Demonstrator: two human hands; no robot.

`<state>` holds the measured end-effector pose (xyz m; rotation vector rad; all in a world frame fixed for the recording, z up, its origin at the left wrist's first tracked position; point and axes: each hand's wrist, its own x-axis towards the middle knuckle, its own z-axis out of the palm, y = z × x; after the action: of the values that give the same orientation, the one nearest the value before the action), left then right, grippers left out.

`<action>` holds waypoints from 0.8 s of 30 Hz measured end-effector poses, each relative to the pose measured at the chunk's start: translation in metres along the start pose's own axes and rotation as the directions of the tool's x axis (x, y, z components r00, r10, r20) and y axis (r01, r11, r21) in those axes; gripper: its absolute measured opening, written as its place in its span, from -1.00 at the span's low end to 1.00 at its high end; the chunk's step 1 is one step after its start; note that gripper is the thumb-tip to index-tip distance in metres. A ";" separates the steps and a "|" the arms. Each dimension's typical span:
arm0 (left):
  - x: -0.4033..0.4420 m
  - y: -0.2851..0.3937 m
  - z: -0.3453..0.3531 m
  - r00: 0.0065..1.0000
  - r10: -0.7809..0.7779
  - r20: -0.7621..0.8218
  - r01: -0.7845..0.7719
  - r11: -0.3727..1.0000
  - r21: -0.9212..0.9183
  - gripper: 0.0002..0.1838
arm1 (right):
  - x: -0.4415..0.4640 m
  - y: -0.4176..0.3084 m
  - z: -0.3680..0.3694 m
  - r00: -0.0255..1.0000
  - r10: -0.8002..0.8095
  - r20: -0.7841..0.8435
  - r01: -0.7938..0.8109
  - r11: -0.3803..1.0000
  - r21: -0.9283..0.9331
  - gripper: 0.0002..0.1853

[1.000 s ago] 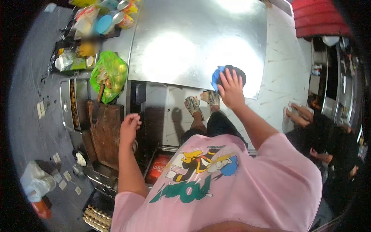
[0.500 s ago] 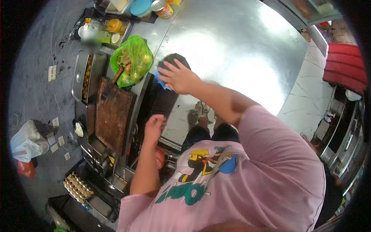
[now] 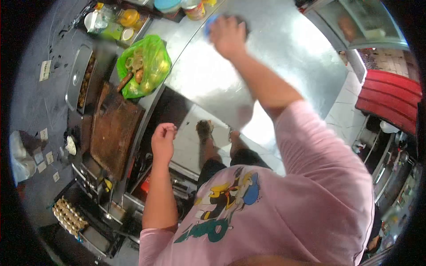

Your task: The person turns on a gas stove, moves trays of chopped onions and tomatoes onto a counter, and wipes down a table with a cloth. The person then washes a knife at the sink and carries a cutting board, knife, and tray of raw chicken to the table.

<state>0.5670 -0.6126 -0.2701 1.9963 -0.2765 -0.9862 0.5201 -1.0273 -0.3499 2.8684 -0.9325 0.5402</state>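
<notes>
My right hand (image 3: 228,35) lies with fingers spread on a dark and blue cloth (image 3: 212,24), pressing it flat on the shiny metal tabletop (image 3: 275,53) near its far left part. The cloth is partly hidden under the palm and blurred. My left hand (image 3: 164,133) hangs in the air with curled fingers, right of the wooden board (image 3: 115,128); whether anything is inside it does not show. A green plastic bag (image 3: 151,66) with pale round items sits left of the tabletop, a brown handle beside it.
A can (image 3: 193,9) and a blue-lidded tub (image 3: 167,4) stand at the top. Bottles and jars (image 3: 128,18) are at the upper left. An egg tray (image 3: 69,216) lies lower left. A red padded cover (image 3: 390,95) hangs at the right.
My right hand has swept the cloth from the tabletop's near edge, first leftward, then away from me. My left hand stays raised with curled fingers. The view has turned and shifted.
</notes>
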 end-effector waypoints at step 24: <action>0.174 0.071 0.111 0.598 0.790 0.135 -0.667 0.398 0.630 -0.62 | 0.079 0.211 0.029 0.973 0.227 0.031 -0.229 0.970 0.082 -0.45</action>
<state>0.6125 -0.8127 -0.3426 2.1379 -1.4321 -0.0743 0.4660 -1.2475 -0.3567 2.8636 -1.2832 0.5812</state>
